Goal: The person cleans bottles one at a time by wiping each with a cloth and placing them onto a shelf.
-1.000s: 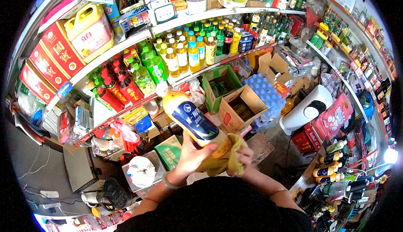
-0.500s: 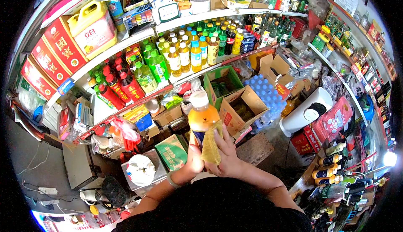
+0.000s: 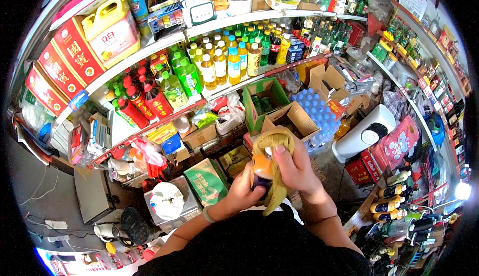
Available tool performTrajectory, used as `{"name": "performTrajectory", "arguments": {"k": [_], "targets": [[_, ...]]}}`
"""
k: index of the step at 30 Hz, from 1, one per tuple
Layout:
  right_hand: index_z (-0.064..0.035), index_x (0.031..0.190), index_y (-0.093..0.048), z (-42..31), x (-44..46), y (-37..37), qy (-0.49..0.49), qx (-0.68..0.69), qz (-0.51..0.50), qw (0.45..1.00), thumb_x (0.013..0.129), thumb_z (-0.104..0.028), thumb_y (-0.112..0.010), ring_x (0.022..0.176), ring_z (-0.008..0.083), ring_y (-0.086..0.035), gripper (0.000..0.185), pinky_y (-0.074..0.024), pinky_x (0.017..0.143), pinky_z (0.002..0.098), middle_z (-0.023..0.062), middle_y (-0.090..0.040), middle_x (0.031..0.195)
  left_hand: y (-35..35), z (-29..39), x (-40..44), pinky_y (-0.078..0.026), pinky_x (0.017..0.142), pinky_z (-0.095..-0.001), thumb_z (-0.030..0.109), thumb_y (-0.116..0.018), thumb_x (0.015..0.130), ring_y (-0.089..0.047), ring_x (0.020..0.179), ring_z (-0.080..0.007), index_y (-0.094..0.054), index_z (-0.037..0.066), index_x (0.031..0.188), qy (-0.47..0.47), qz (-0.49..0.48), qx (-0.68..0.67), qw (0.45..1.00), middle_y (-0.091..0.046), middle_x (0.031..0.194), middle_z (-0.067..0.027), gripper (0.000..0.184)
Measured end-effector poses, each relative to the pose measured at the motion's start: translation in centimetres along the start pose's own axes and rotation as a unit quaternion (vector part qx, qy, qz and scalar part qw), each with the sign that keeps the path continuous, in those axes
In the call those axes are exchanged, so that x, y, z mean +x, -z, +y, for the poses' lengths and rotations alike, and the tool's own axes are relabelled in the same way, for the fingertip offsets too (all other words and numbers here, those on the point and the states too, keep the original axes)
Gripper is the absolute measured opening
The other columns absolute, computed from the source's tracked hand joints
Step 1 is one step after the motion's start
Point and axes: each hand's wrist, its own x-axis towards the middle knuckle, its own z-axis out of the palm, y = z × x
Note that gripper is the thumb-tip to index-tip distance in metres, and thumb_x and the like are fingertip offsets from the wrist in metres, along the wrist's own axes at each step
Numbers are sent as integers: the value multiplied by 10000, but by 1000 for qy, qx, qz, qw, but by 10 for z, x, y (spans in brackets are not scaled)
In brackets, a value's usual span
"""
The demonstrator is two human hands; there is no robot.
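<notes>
An orange drink bottle (image 3: 261, 166) with a dark label is held close in front of my body. My left hand (image 3: 243, 188) is wrapped round its lower part. Over the bottle's cap and right side lies a yellow-brown cloth (image 3: 276, 192), and my right hand (image 3: 298, 168) grips this cloth at the top with the thumb pressed near the cap. Most of the cap is hidden under the cloth. Just beyond the hands stands an open cardboard box (image 3: 292, 119).
Shelves of drink bottles (image 3: 219, 66) curve across the far side. A green box (image 3: 207, 181) and a white plastic bag (image 3: 167, 201) are to the left. At right are bottles in blue-capped rows (image 3: 313, 111), a white appliance (image 3: 366, 134) and several orange bottles (image 3: 389, 203).
The bottle has come down and nearer my body, slightly to the right. My right hand and the cloth have moved from its side up over the cap.
</notes>
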Motion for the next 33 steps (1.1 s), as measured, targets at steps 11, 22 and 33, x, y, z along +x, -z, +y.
{"name": "performTrajectory", "arguments": {"k": [11, 22, 33], "targets": [[17, 948, -543, 29, 12, 16, -260, 512, -38, 818, 926, -256, -446, 716, 235, -599, 291, -487, 707, 325, 87, -583, 710, 15, -8, 3, -415, 917, -345, 347, -498, 931, -556, 1071, -288, -302, -26, 1354, 69, -118, -18, 990, -549, 1157, -201, 596], [-11, 1099, -551, 117, -20, -49, -229, 451, 181, 843, 988, -316, -382, 912, 157, -582, 366, -454, 837, 280, 80, -605, 1021, 9, 17, 14, -378, 918, -348, 335, -354, 984, -513, 1013, -254, -369, -30, 1253, 60, 47, -22, 997, -519, 1070, -164, 454], [124, 1379, -126, 73, -41, -72, 94, 12, 109, 989, 922, -226, -446, 1374, 376, -139, 659, -132, 1110, 440, 278, -175, 1447, 23, 15, 18, -419, 840, -358, 312, -371, 982, -544, 915, -284, -401, -5, 1139, 87, 108, 24, 990, -523, 981, -176, 356]]}}
